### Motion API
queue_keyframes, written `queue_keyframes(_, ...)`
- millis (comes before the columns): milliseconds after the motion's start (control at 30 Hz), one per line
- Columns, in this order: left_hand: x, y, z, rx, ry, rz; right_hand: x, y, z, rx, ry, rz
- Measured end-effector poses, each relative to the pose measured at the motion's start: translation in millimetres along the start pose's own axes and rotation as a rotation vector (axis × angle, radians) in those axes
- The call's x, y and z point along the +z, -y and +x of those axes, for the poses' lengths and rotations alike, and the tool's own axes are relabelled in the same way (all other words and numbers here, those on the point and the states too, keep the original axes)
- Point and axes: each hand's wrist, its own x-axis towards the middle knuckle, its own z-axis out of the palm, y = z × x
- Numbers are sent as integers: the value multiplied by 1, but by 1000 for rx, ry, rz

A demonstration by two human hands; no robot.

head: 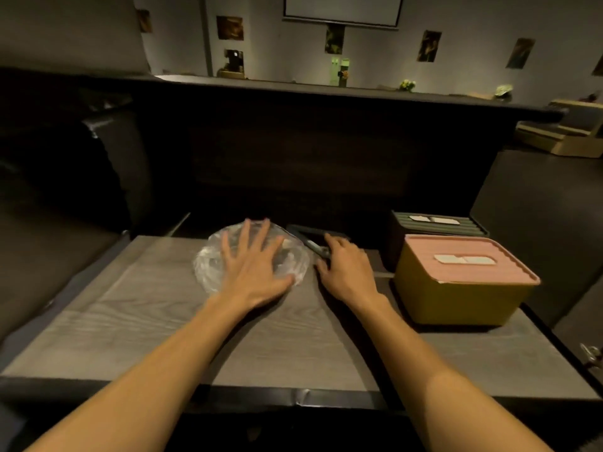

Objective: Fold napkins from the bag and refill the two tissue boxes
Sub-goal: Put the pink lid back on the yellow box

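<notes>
Left hand (253, 261) lies flat, fingers spread, on the clear napkin bag (208, 267); right of the bag, the right hand (344, 267) rests with fingers loosely bent, gripping nothing evident. Further right of the bag stand the yellow tissue box (456, 298) and dark tissue box (401, 236), lids on. Judged step: opening the bag; next, extract a napkin. No legible writing.

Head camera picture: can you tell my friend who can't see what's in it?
A left hand rests flat on a clear plastic bag on a grey wooden table; beside the right hand stand two lidded tissue boxes, yellow-and-pink and dark green.
</notes>
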Motion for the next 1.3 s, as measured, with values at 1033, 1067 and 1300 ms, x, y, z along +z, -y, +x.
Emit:
queue_keyframes(1033,-27,30,-10,-713,235,-2205,18,19,-5,82,78,853)
queue_keyframes(1067,-26,28,-13,-677,224,-2152,18,20,-6,116,56,895)
queue_keyframes(1300,-42,8,-53,-444,218,-1731,25,73,-26,372,232,1375)
